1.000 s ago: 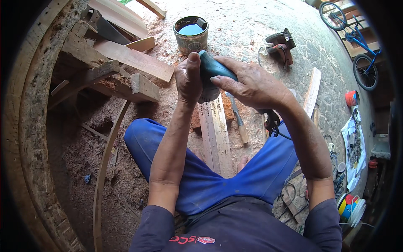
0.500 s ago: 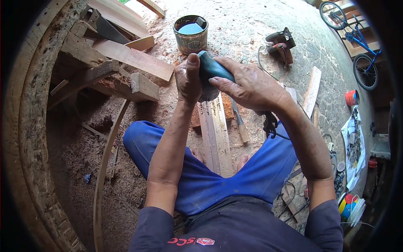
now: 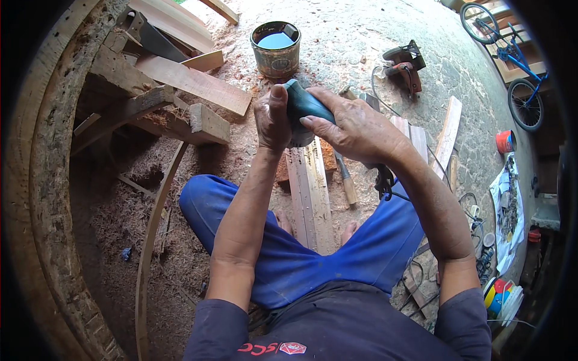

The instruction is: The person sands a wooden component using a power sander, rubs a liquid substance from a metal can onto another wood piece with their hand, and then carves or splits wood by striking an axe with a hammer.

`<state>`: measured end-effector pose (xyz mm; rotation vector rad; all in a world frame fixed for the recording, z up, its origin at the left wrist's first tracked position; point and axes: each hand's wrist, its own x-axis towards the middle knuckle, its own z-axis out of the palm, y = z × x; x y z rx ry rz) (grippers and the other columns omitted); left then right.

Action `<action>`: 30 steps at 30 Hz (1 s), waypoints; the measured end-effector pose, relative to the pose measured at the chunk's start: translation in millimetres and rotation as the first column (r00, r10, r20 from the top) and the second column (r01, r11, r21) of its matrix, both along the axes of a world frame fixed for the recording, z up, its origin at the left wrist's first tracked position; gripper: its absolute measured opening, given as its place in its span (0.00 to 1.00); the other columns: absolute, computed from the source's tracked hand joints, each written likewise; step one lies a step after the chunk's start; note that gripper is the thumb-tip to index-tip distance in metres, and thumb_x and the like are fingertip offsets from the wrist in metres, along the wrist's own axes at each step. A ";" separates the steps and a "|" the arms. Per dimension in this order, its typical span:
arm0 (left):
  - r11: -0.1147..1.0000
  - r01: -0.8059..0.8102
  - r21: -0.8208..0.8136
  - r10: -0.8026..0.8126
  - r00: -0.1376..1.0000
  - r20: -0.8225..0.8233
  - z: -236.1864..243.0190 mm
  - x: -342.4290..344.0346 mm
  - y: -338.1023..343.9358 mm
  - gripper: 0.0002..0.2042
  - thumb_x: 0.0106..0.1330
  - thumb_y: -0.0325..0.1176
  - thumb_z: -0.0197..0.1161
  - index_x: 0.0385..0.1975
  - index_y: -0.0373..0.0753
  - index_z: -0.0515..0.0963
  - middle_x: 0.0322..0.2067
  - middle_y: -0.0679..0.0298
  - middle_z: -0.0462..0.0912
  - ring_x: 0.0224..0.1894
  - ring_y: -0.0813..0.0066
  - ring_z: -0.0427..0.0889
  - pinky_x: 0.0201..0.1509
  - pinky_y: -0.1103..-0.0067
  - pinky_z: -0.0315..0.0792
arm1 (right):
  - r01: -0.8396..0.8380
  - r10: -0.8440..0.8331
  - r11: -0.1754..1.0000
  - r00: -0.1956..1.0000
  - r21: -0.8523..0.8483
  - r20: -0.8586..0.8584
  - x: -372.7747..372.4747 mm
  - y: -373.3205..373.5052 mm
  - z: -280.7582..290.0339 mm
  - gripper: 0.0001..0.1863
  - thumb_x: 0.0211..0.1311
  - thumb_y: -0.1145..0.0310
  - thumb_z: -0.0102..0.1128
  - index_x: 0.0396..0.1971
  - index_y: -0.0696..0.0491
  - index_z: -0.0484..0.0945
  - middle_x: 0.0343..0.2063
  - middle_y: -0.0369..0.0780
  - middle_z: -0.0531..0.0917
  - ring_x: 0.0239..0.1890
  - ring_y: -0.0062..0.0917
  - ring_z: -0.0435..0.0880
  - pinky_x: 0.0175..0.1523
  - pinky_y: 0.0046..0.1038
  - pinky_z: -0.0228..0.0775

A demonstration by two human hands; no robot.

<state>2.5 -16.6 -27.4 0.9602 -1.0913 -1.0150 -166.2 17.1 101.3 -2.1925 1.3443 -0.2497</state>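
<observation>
I hold a teal-bodied power tool [image 3: 308,108] with a black cord between both hands, above my lap. My left hand [image 3: 271,119] wraps its left side with the thumb up; my right hand [image 3: 352,126] lies over its right side, fingers curled on it. Below the tool, narrow wooden strips [image 3: 307,198] run toward me between my bent legs. A chisel with a wooden handle [image 3: 348,186] lies just right of them, near a reddish wooden block [image 3: 328,155], which is partly hidden.
A bucket of liquid [image 3: 276,54] stands ahead, with a circular saw [image 3: 404,69] to its right. Timber framing [image 3: 54,168], planks [image 3: 186,84] and a handsaw [image 3: 150,39] crowd the left. A blue bicycle [image 3: 521,60], red can [image 3: 504,142], white cloth [image 3: 506,210] and tangled cables are at right.
Both my hands and the tool have come slightly down and toward me in the picture, uncovering more planks beyond them at the right. The grip looks the same.
</observation>
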 end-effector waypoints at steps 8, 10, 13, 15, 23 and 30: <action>1.000 0.023 -0.013 -0.023 1.000 -0.001 2.1 -3.3 7.8 0.36 0.70 0.67 0.48 0.31 0.34 0.82 0.23 0.69 0.79 0.27 0.82 0.74 0.32 0.80 0.68 | -0.008 0.010 0.999 0.999 -0.049 0.041 -4.0 2.5 -14.4 0.31 0.71 0.48 0.50 0.64 0.54 0.65 0.47 0.56 0.82 0.51 0.51 0.81 0.57 0.47 0.72; 1.000 0.021 -0.011 -0.021 0.999 0.024 -1.2 -1.1 8.5 0.36 0.69 0.68 0.48 0.32 0.33 0.82 0.23 0.68 0.79 0.28 0.82 0.75 0.32 0.80 0.68 | -0.015 0.020 0.997 0.998 -0.079 0.061 -4.6 2.2 -19.3 0.31 0.71 0.47 0.50 0.64 0.54 0.65 0.47 0.56 0.82 0.50 0.51 0.82 0.57 0.47 0.72; 1.000 0.025 0.005 -0.025 1.000 0.013 -10.6 1.4 6.1 0.37 0.69 0.69 0.47 0.31 0.33 0.82 0.22 0.68 0.79 0.27 0.82 0.74 0.31 0.79 0.68 | -0.012 0.012 1.000 0.999 0.021 0.036 -2.6 1.1 -15.7 0.30 0.71 0.47 0.49 0.63 0.53 0.66 0.47 0.56 0.82 0.50 0.51 0.82 0.56 0.47 0.73; 1.000 0.018 -0.002 -0.018 1.000 0.025 -14.8 1.6 4.5 0.37 0.69 0.69 0.47 0.31 0.34 0.82 0.22 0.68 0.78 0.27 0.82 0.74 0.30 0.79 0.67 | -0.013 0.013 1.000 0.999 0.003 0.035 -2.4 0.3 -17.9 0.29 0.71 0.47 0.50 0.62 0.53 0.66 0.46 0.56 0.82 0.49 0.51 0.82 0.55 0.47 0.73; 1.000 -0.006 -0.001 0.006 0.999 0.039 -19.1 -1.6 3.9 0.38 0.68 0.70 0.46 0.30 0.34 0.81 0.21 0.69 0.77 0.27 0.82 0.73 0.30 0.79 0.67 | -0.014 0.014 1.000 0.999 0.007 0.047 -4.8 -1.9 -24.3 0.30 0.71 0.46 0.50 0.62 0.53 0.66 0.44 0.56 0.83 0.46 0.52 0.83 0.53 0.49 0.74; 1.000 -0.008 0.006 0.007 0.999 0.035 -22.6 -1.3 3.8 0.38 0.68 0.71 0.47 0.31 0.33 0.81 0.22 0.69 0.77 0.27 0.82 0.73 0.30 0.79 0.67 | -0.026 0.026 1.000 0.999 0.006 0.046 -5.4 -4.2 -31.1 0.31 0.71 0.46 0.49 0.63 0.53 0.65 0.43 0.56 0.83 0.44 0.52 0.84 0.52 0.49 0.74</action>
